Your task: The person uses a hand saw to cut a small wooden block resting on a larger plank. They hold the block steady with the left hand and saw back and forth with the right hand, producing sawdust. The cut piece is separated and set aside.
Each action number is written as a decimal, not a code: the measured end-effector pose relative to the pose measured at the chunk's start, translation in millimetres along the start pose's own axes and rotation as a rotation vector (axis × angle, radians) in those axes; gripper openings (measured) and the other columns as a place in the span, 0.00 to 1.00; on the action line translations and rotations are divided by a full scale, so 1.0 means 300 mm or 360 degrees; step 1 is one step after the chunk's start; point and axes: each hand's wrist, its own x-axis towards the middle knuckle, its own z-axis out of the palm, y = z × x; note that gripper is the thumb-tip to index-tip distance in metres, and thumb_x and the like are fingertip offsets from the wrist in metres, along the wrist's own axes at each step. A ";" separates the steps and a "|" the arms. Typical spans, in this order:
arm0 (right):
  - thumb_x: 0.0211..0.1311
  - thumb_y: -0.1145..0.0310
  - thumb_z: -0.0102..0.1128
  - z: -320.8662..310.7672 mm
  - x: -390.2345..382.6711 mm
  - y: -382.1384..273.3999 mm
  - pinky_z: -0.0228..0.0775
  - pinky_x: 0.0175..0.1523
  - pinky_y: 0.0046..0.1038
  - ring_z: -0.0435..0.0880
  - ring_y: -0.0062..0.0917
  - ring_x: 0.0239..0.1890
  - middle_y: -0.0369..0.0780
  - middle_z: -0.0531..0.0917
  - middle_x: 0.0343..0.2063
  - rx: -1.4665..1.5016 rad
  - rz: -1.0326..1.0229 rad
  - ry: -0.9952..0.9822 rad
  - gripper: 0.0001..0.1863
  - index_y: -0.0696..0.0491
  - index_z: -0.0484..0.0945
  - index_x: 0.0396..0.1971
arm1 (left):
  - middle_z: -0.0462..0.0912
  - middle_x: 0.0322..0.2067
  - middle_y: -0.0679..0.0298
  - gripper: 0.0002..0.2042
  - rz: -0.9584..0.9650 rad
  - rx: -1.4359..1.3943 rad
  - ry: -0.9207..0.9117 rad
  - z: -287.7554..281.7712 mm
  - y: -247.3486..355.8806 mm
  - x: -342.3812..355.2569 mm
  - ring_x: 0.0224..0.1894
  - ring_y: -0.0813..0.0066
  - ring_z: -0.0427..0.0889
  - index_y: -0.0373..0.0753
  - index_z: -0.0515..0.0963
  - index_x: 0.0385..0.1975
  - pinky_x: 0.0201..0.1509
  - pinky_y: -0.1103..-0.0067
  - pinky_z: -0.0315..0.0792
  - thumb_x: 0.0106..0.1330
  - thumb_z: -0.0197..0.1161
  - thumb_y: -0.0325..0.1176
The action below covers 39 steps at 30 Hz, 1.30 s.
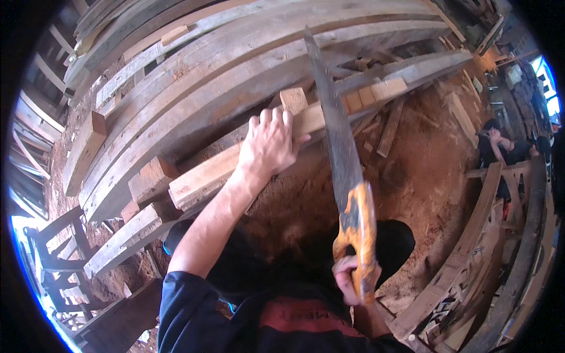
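Note:
My right hand (348,279) is closed around the yellow-orange handle of a handsaw (340,144). Its long dark blade points away from me and crosses a pale squared wooden beam (206,175). From above, my left hand (268,144) grips this beam just left of the blade, fingers curled over its far side. Right of the blade, a row of short pale wood sections (374,94) lies in line with the beam; I cannot tell whether they are cut apart or only marked. A small wood block (293,99) sits just beyond my left fingers.
Long grey timbers (247,76) lie across the far side. Wood blocks (152,179) stand at the left. Sawdust and offcuts cover the brown ground (412,176). Curved timbers (459,259) are stacked at the right, where another person (506,147) is seated.

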 end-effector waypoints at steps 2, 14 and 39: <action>0.52 0.67 0.72 -0.016 0.062 -0.038 0.68 0.24 0.22 0.80 0.22 0.17 0.37 0.78 0.15 0.0222 0.0227 -0.0148 0.10 0.51 0.76 0.24 | 0.76 0.39 0.50 0.27 -0.0010 -0.0060 0.0007 0.003 -0.002 -0.004 0.43 0.56 0.76 0.28 0.73 0.43 0.46 0.64 0.71 0.67 0.54 0.53; 0.57 0.68 0.70 -0.031 0.095 0.001 0.65 0.23 0.21 0.76 0.18 0.16 0.34 0.75 0.13 0.0261 0.0022 0.0016 0.13 0.54 0.75 0.19 | 0.77 0.36 0.51 0.23 0.0021 -0.0070 0.0083 0.011 -0.010 0.004 0.41 0.56 0.77 0.29 0.73 0.39 0.43 0.63 0.72 0.68 0.53 0.50; 0.56 0.77 0.69 -0.103 0.078 0.060 0.70 0.27 0.25 0.76 0.23 0.20 0.38 0.75 0.20 0.1135 -0.0031 -0.0194 0.15 0.58 0.68 0.35 | 0.76 0.35 0.50 0.23 0.0063 -0.0189 0.0014 -0.012 -0.009 0.024 0.42 0.54 0.77 0.30 0.72 0.39 0.45 0.64 0.72 0.66 0.57 0.50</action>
